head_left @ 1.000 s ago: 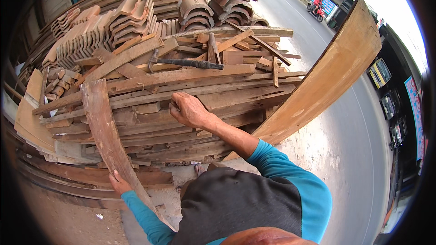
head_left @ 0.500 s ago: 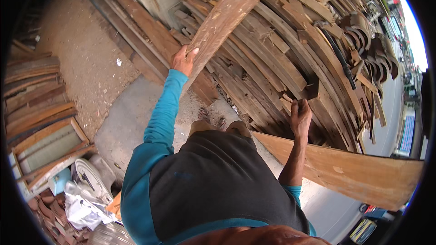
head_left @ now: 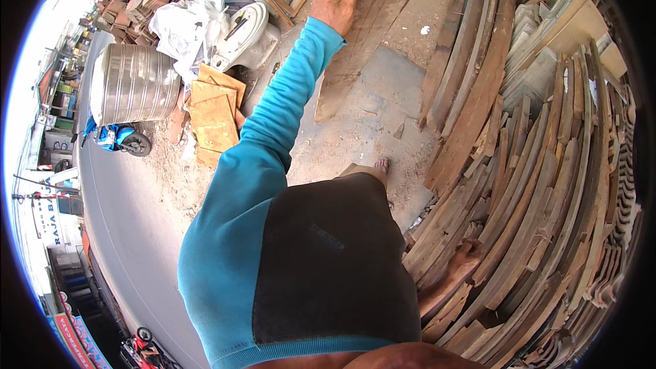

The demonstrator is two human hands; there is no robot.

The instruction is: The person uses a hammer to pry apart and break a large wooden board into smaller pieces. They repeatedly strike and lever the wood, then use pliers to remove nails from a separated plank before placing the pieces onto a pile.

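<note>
A broad, weathered wooden plank is gripped at its edge by my left hand, the thumb lying over its face. It slants away from me, its lower end over the grey paving and its far end cut off at the top of the view. Lower right, my right hand is in front of a stack of old timber, its fingers curled. Whether it holds anything is hidden.
Long boards lie along the ground on the right, with curved roof tiles beyond. To the left are a ribbed metal tank, yellowish panels, a toilet and a blue motorcycle by the road.
My body and view have swung left, bringing the road, tank and toilet into the left side. The plank has swung along in my left hand. My right hand has moved lower beside me.
</note>
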